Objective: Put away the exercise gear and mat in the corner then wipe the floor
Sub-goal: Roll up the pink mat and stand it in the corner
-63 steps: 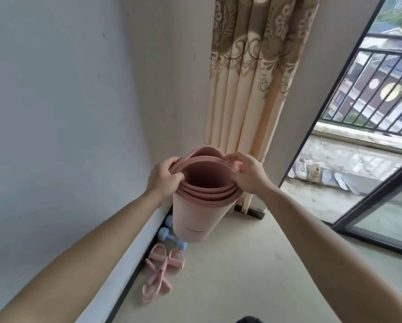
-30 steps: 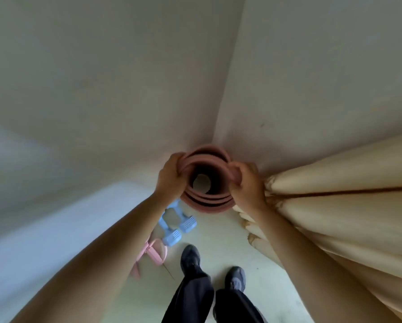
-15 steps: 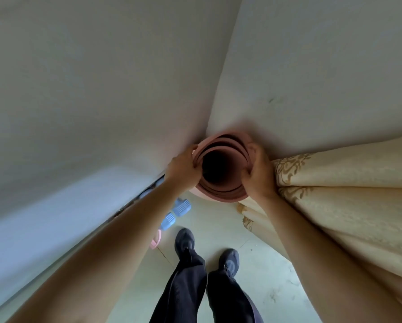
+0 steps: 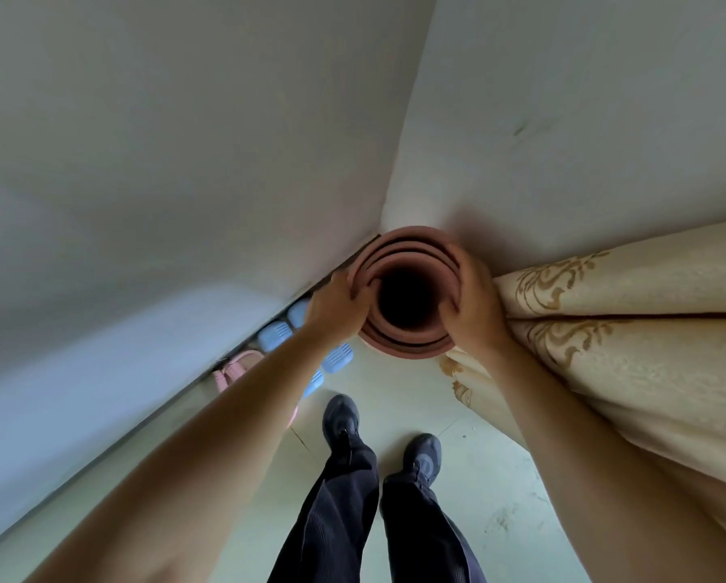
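A rolled pink exercise mat (image 4: 407, 345) stands upright in the wall corner, and I look straight down into its dark hollow core. My left hand (image 4: 338, 307) grips the roll's top rim on the left. My right hand (image 4: 473, 305) grips the rim on the right, fingers curled over the edge. Light blue dumbbells (image 4: 275, 335) lie along the baseboard left of the mat, partly hidden by my left forearm. A pink pedal resistance band (image 4: 237, 370) lies further left along the wall.
A beige patterned curtain (image 4: 630, 330) hangs against the mat's right side. White walls meet just behind the roll. My dark shoes (image 4: 342, 416) and trousers stand on the pale tiled floor (image 4: 496, 498) below the mat.
The mat has shifted further back into the corner and sits tight against both walls. Both hands stayed on its rim. My view has tilted more steeply down.
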{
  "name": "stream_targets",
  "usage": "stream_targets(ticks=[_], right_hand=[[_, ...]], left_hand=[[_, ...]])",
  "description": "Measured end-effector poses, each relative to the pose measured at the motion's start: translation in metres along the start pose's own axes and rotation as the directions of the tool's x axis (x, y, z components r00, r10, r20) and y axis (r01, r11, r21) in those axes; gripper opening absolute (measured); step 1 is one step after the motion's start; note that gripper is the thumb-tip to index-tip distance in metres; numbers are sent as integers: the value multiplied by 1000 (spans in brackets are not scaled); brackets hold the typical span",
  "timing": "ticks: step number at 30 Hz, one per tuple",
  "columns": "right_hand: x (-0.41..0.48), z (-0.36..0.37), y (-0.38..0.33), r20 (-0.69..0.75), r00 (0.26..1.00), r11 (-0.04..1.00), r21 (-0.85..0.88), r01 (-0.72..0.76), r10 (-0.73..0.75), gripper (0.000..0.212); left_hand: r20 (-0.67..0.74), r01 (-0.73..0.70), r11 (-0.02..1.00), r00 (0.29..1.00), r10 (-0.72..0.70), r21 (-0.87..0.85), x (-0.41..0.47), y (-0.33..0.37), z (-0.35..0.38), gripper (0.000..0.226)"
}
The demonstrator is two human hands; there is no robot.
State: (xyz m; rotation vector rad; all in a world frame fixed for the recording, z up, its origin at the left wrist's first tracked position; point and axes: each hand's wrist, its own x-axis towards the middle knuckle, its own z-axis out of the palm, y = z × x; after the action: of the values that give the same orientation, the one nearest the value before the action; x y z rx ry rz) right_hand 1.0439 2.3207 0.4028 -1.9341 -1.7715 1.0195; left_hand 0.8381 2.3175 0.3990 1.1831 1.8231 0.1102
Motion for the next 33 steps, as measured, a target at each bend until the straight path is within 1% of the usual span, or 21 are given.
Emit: stream_targets(ticks=[2, 4, 5, 6, 7, 8, 9, 11, 14, 16, 18, 21, 23, 25, 27, 29, 31, 33], right_hand=[[-5, 6, 5, 79, 996, 999, -17, -47, 48, 85], [-8, 9, 5, 100, 988, 993, -27, -115, 117, 94], [-8, 11, 4, 90, 984, 987, -53, -153, 157, 95], [-6, 10, 4, 63, 979, 978, -89, -187, 193, 91], [-2, 9, 3, 32, 976, 971, -114, -210, 215, 82], [3, 6, 1, 16, 976, 969, -120, -214, 218, 70], [7, 3, 0, 17, 979, 975, -100, -199, 201, 61], [15, -2, -5, 38, 987, 988, -12, -154, 154, 52], [25, -4, -11, 9, 996, 991, 93, -91, 91, 49], [34, 3, -11, 0, 997, 988, 132, -81, 81, 47], [39, 11, -11, 41, 995, 984, 150, -94, 89, 50], [37, 18, -14, 185, 980, 985, 141, -99, 72, 62], [33, 18, -16, 276, 957, 987, 103, -126, 94, 69], [29, 12, -21, 269, 961, 993, 84, -83, 58, 69], [24, -2, -33, 200, 980, 999, 41, 2, -10, 62], [11, -23, -49, 120, 990, 997, -20, 74, -71, 54], [-10, -47, -73, 49, 991, 981, -142, 131, -125, 58], [-32, -70, -103, -21, 970, 938, -262, 227, -241, 64]], left_hand=[[27, 31, 999, 999, -31, -34, 0, -10, 13, 70], [28, 42, 995, 999, -40, -93, -1, -11, 21, 83], [43, 54, 989, 998, -48, -136, -1, -10, 22, 82], [70, 59, 983, 996, -48, -176, 0, -7, 22, 77], [88, 50, 980, 996, -34, -191, 2, -4, 22, 68], [75, 18, 985, 997, -5, -170, 5, -3, 20, 59], [38, -10, 990, 999, 16, -140, 7, 0, 16, 51], [-68, -50, 993, 997, 43, -108, 10, 6, 3, 45], [-195, -101, 991, 977, 81, -93, 14, 11, -15, 48], [-230, -116, 991, 968, 97, -69, 18, 9, -24, 47], [-176, -136, 984, 978, 115, -112, 23, 4, -30, 48], [-60, -144, 968, 989, 135, -207, 20, -3, -33, 50], [-6, -123, 973, 992, 125, -197, 18, -9, -36, 52], [8, -107, 980, 994, 110, -167, 16, -10, -46, 50], [-53, -99, 987, 994, 93, -130, 7, -7, -63, 55], [-188, -133, 988, 975, 115, -84, -16, -1, -83, 53], [-332, -213, 977, 920, 208, 22, -55, 11, -105, 53], [-405, -269, 954, 863, 301, 136, -96, 24, -126, 54]])
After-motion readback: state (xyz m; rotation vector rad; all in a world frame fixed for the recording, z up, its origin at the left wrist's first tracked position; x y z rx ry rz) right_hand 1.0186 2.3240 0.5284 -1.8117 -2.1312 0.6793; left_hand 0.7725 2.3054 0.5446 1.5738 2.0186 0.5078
